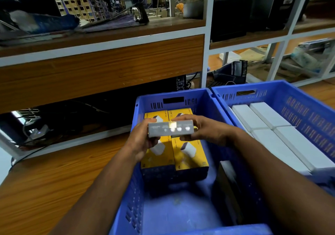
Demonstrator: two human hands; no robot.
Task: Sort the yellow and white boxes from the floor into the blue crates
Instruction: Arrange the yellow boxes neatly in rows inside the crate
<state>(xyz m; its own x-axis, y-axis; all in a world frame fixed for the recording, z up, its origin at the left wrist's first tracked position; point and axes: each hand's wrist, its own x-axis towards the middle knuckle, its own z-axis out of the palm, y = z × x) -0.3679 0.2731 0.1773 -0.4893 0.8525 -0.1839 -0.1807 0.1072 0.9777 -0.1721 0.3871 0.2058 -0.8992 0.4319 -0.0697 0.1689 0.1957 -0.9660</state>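
Both hands hold one box (170,128) edge-on above the left blue crate (126,198); its grey printed side faces me. My left hand (143,140) grips its left end and my right hand (204,131) grips its right end. Below the box, several yellow boxes (190,153) lie flat in the far half of the left crate. The near half of that crate shows bare blue floor. The right blue crate (306,104) holds several white boxes (282,137) laid flat in rows.
A dark flat object (227,185) leans against the left crate's right inner wall. A white-framed shelf unit (108,40) with wooden boards stands right behind the crates. Cables and a power strip (36,131) lie under it at left. Wooden floor (54,176) lies to the left.
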